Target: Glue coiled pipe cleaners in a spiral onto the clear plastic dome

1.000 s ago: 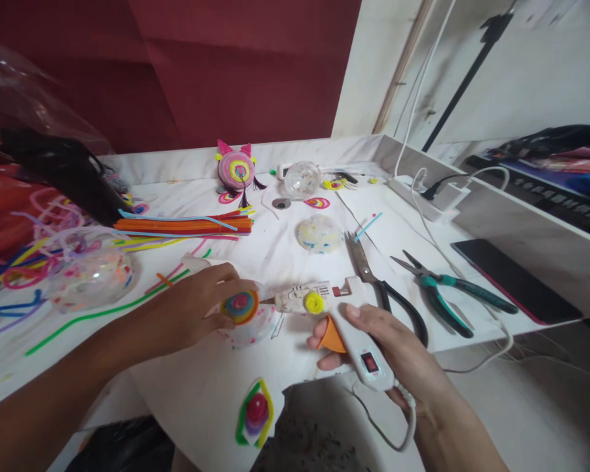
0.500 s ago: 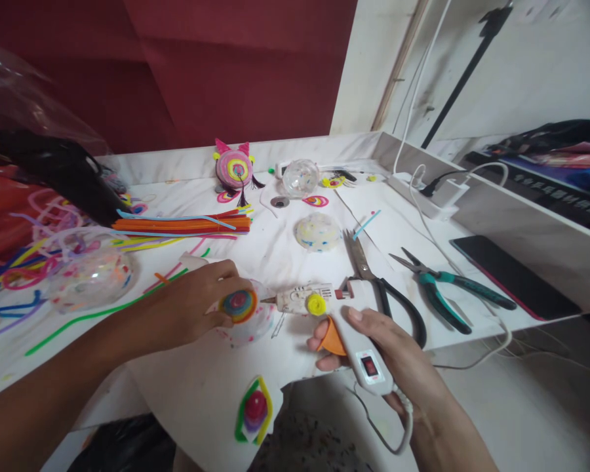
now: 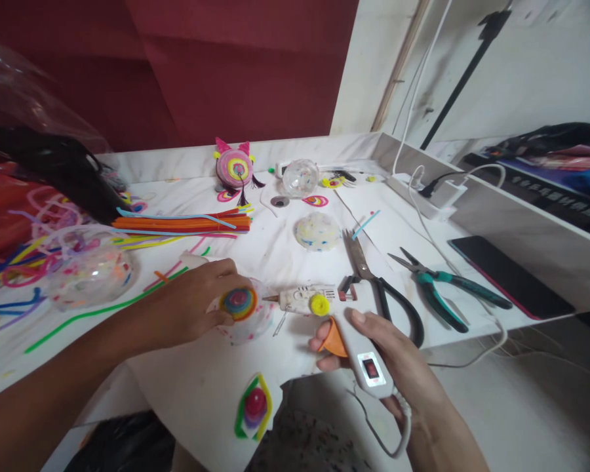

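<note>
Glue gun (image 3: 358, 335) and right hand (image 3: 396, 354) have shifted slightly rightward since the earliest frame, leaving the nozzle (image 3: 271, 298) a little further from the disc (image 3: 238, 303). Both hands are apart from each other. Left hand (image 3: 191, 301) grips the disc by its left edge, over a clear dome (image 3: 248, 331); whether disc and dome touch, I cannot tell. Right hand is wrapped around the gun's handle, fingers at the orange trigger (image 3: 335, 337).

The gun's barrel runs left to right, its nozzle pointing left at the disc's right edge, just short of it. The disc is thus nearer the left hand, which touches it, while the gun spans the space from the right hand. A yellow coil (image 3: 319, 304) shows against the barrel.

Below the disc, an eye ornament (image 3: 254, 406) lies on paper (image 3: 191, 393). Scissors (image 3: 366, 274), pliers (image 3: 425, 274) and a phone (image 3: 509, 275) lie to the right.

More speckled domes sit at the left (image 3: 91, 275), mid-table (image 3: 318, 231) and rear (image 3: 299, 178); I cannot make out anything inside them. Far left, a clear bag (image 3: 24, 78) is near a black thing (image 3: 54, 157), its contents unclear.
</note>
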The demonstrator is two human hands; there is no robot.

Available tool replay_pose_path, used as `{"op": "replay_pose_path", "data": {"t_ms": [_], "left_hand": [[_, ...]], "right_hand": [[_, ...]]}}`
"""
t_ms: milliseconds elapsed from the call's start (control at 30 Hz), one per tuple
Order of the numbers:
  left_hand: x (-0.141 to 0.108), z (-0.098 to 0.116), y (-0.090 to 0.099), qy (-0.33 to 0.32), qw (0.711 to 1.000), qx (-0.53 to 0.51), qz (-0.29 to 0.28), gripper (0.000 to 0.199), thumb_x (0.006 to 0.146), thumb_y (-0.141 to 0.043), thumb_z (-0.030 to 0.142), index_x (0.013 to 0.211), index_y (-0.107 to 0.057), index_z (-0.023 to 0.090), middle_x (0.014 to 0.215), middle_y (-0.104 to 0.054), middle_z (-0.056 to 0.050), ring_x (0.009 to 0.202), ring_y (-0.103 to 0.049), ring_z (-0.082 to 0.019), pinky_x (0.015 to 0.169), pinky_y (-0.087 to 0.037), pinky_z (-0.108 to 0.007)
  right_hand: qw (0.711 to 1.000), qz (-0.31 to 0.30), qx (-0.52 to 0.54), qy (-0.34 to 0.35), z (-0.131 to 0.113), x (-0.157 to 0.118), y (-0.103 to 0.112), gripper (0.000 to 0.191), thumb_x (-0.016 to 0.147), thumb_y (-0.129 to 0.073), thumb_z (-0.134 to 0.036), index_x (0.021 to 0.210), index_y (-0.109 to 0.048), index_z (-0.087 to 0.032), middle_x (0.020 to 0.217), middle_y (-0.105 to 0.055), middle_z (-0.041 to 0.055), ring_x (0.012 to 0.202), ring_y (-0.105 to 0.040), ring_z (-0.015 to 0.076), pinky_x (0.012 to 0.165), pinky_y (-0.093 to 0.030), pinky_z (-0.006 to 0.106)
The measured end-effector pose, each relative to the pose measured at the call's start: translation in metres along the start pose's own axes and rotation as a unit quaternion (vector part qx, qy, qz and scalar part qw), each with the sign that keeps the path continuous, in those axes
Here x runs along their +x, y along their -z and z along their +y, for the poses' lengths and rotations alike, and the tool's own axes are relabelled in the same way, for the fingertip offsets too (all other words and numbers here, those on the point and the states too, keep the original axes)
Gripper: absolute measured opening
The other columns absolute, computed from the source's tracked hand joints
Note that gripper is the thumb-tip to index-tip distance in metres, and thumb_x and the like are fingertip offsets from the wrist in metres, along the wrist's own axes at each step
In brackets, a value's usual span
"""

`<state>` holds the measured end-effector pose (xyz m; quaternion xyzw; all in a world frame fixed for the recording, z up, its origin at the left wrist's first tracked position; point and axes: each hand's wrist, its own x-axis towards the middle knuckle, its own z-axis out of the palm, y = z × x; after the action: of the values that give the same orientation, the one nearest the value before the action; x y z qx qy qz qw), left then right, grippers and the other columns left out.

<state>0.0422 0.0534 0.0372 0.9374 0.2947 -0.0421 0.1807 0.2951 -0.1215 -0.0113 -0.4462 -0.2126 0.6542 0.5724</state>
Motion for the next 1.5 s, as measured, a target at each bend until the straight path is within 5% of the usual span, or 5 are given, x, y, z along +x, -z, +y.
{"op": "replay_pose_path", "data": {"t_ms": [267,600,933,1500], "left_hand": [[-0.005,-0.005,-0.009,0.046,0.997,-0.028,0.050,0.069,0.083,-0.067,0.032,0.151,-0.054,0.030,0.145,-0.069,-0.009,0.131,-0.065,-0.035,0.112,-0.051,-0.050],[-0.015,0.000,-0.027,0.078,0.983,-0.095,0.138,0.076,0.081,-0.066,0.032,0.155,-0.048,0.033,0.130,-0.073,-0.007,0.116,-0.073,-0.032,0.103,-0.057,-0.049],[-0.020,0.008,-0.030,0.108,0.976,-0.107,0.154,0.081,0.081,-0.064,0.035,0.159,-0.041,0.032,0.124,-0.075,-0.006,0.108,-0.073,-0.030,0.099,-0.058,-0.047],[-0.005,0.035,-0.033,0.241,0.944,-0.077,0.210,0.082,0.080,-0.071,0.051,0.154,-0.047,0.025,0.113,-0.077,-0.008,0.100,-0.075,-0.034,0.091,-0.060,-0.052]], "right_hand": [[1.000,-0.002,0.014,0.001,0.001,0.001,-0.004,0.044,0.082,-0.087,-0.056,0.081,-0.086,-0.012,0.085,-0.083,0.0164,0.084,-0.081,0.0279,0.073,-0.070,0.032],[0.999,0.020,0.024,0.025,0.003,0.005,0.000,0.037,0.086,-0.086,-0.050,0.090,-0.087,-0.013,0.095,-0.084,0.0167,0.085,-0.081,0.0256,0.070,-0.069,0.029],[0.999,0.004,0.022,0.027,0.001,0.004,0.004,0.040,0.087,-0.086,-0.052,0.091,-0.087,-0.013,0.095,-0.083,0.0170,0.090,-0.081,0.0287,0.078,-0.071,0.036],[0.999,0.010,0.034,0.025,0.002,0.002,0.012,0.041,0.084,-0.087,-0.053,0.092,-0.087,-0.012,0.097,-0.085,0.0173,0.089,-0.083,0.0295,0.070,-0.070,0.030]]}}
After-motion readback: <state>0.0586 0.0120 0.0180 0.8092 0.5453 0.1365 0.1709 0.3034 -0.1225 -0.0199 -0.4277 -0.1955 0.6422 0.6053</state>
